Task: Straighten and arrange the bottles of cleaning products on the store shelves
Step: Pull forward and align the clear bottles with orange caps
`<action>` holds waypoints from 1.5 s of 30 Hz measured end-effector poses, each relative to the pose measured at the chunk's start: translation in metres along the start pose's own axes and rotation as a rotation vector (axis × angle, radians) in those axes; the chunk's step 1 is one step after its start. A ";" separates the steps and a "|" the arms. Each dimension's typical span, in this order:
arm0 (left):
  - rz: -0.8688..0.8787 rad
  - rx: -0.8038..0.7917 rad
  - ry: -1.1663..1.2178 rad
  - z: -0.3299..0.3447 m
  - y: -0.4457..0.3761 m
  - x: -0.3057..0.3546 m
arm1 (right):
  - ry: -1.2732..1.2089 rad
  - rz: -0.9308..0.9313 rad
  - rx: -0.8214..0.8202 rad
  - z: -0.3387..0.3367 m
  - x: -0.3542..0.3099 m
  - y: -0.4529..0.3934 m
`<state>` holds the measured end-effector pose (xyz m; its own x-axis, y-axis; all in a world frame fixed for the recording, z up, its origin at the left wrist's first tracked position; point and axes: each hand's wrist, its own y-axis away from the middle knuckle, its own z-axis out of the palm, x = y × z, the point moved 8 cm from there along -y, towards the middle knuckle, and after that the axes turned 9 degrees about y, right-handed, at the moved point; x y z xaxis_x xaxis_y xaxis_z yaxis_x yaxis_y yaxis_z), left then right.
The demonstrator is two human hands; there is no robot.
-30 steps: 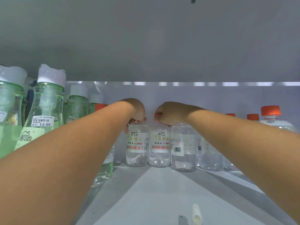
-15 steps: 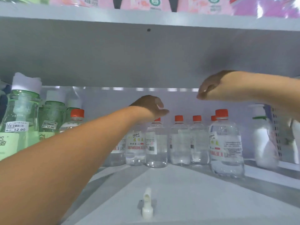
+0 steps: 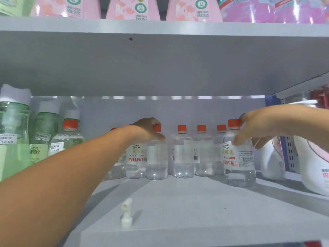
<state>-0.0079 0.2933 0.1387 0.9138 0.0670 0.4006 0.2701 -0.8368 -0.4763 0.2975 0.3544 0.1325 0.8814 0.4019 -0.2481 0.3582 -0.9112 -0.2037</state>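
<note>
Several clear bottles with orange caps stand in a row at the back of the grey shelf [image 3: 187, 207]. My left hand [image 3: 147, 129] grips the neck of one clear bottle [image 3: 156, 161] in the middle of the row, covering part of its cap. My right hand [image 3: 254, 127] holds the shoulder of a larger-looking clear bottle [image 3: 239, 164] that stands forward of the row at the right, fingers curled round it just below its orange cap.
Green bottles with white caps [image 3: 14, 132] stand at the left. White and pink jugs [image 3: 313, 163] stand at the right. A small white nozzle [image 3: 126, 213] lies loose near the shelf's front edge. Pink pouches [image 3: 131, 8] line the shelf above.
My right hand came down from under the upper shelf and took hold of the forward bottle at the right. My left hand dropped onto a bottle's neck in the row. The view pulled back.
</note>
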 end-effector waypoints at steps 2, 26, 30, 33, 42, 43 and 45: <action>0.001 -0.022 0.028 0.001 -0.002 -0.007 | 0.198 0.048 0.090 -0.009 -0.002 -0.002; 0.005 0.082 -0.134 -0.005 -0.026 0.020 | 0.086 -0.486 0.212 0.031 -0.138 -0.107; 0.005 0.066 -0.073 0.001 -0.029 0.013 | 0.064 -0.494 0.224 0.034 -0.140 -0.112; 0.032 0.147 -0.063 -0.001 -0.032 0.012 | 0.048 -0.472 0.269 0.033 -0.142 -0.121; 0.067 0.209 -0.079 0.000 -0.039 0.008 | -0.026 -0.504 0.209 0.039 -0.141 -0.119; 0.069 0.207 -0.080 0.001 -0.039 0.007 | -0.033 -0.510 0.219 0.039 -0.142 -0.117; 0.072 0.202 -0.078 0.002 -0.039 0.006 | -0.034 -0.490 0.273 0.037 -0.143 -0.117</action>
<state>-0.0120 0.3276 0.1579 0.9517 0.0593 0.3013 0.2509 -0.7157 -0.6518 0.1181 0.4064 0.1565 0.6199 0.7793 -0.0922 0.6268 -0.5624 -0.5392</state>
